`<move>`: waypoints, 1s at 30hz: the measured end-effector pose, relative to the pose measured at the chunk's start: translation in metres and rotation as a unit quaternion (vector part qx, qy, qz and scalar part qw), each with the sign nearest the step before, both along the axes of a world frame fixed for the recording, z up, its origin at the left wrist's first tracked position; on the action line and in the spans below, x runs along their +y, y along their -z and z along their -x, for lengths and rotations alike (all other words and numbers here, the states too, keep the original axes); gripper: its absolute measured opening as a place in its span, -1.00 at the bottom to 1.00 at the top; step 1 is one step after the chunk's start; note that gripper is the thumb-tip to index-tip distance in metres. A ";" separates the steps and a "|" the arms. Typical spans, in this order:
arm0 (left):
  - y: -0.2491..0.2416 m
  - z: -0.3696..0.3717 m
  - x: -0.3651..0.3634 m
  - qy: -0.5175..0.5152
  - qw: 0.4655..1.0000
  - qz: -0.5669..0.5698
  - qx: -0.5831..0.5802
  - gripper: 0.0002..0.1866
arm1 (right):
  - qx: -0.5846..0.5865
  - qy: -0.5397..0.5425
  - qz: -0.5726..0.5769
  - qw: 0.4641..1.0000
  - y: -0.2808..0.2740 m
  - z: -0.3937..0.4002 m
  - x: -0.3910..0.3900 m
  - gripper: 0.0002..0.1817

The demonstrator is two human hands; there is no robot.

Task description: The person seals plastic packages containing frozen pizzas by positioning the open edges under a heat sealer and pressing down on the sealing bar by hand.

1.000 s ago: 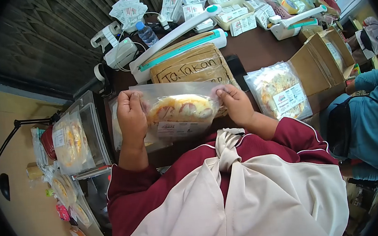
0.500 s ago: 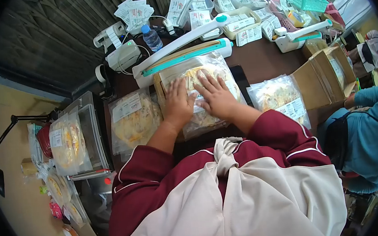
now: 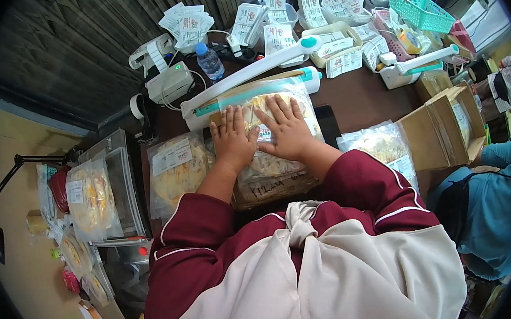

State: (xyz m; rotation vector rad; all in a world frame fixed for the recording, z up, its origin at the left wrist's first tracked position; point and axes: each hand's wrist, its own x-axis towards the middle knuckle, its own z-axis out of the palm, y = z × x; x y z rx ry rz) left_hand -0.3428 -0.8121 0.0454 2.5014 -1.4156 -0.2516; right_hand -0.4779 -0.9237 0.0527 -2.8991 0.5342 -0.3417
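Observation:
Both my hands lie flat on a pizza in a clear plastic bag (image 3: 277,160). My left hand (image 3: 235,138) rests on its left part with the fingers stretched forward. My right hand (image 3: 288,130) presses on the middle and right, fingers spread, partly covering the printed label. Under the bag is a cardboard piece (image 3: 270,190) with handwriting on its near edge. The bag's far end overlaps a white and teal heat sealer (image 3: 254,77), whose long arm is raised at a slant.
Bagged pizzas lie to the left (image 3: 178,169) and right (image 3: 382,145). An open cardboard box (image 3: 438,128) stands at the right near a person in a blue top (image 3: 496,199). Behind are a water bottle (image 3: 209,63), label stacks (image 3: 188,25) and a smaller sealer (image 3: 412,70).
The bagged pizza has moved forward, onto the sealer's near side, with my hands on it. More of the cardboard's near edge now shows. My right-hand fingers have come to lie flatter.

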 end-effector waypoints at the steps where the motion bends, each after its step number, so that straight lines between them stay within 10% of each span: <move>1: 0.001 -0.002 -0.001 -0.002 1.000 0.013 -0.024 -0.26 | 0.000 -0.003 -0.004 1.000 0.002 -0.004 -0.003 -0.12; 9: -0.046 -0.057 -0.058 -0.016 0.945 0.300 -0.127 -0.68 | 0.005 -0.018 -0.017 1.000 -0.001 -0.022 -0.014 -0.11; 22: -0.005 -0.101 -0.119 0.000 0.997 -0.058 -0.055 -0.68 | 0.029 -0.024 -0.037 0.999 -0.004 -0.032 -0.026 -0.11; 26: -0.008 -0.105 -0.126 -0.016 0.995 -0.099 -0.021 -0.63 | -0.113 0.020 -0.211 0.971 -0.009 -0.045 -0.062 -0.57; 30: -0.007 -0.107 -0.127 -0.022 0.992 -0.122 0.011 -0.61 | -0.106 0.149 0.073 0.980 -0.002 -0.051 -0.141 -0.83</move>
